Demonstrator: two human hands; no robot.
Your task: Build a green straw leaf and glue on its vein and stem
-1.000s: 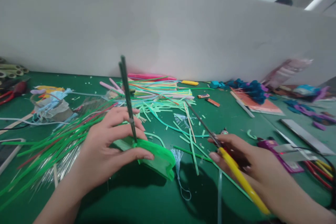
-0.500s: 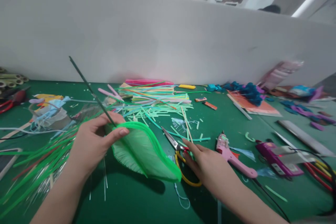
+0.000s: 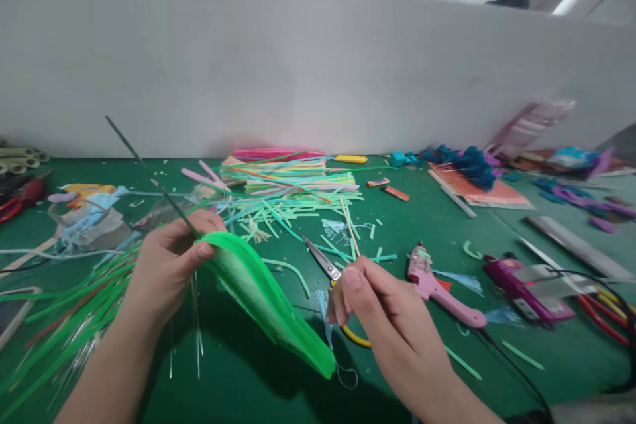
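Observation:
My left hand (image 3: 173, 262) is closed on a bright green fuzzy-edged leaf (image 3: 271, 305), thumb and fingers pinching its base where a long dark green wire stem (image 3: 146, 175) starts. The stem slants up to the left, and the leaf tilts down to the right above the table. My right hand (image 3: 380, 318) is raised over the yellow-handled scissors (image 3: 322, 262) with its fingers curled and the thumb against them. Whatever it holds, if anything, is hidden. Beyond its knuckles a thin wooden stick (image 3: 349, 228) shows, its lower end behind the hand. The hand covers part of the scissors' handles.
A pink glue gun (image 3: 444, 295) lies on the right beside a purple power strip (image 3: 529, 298). Cut pipe-cleaner strips (image 3: 298, 182) are piled at the back against a white partition (image 3: 318, 66). More green strips (image 3: 94, 311) lie left, under my forearm.
My right hand has turned and come back from the scissors' handles, its fingers now curled. The leaf has swung lower and shows more edge-on; my left hand has moved slightly left.

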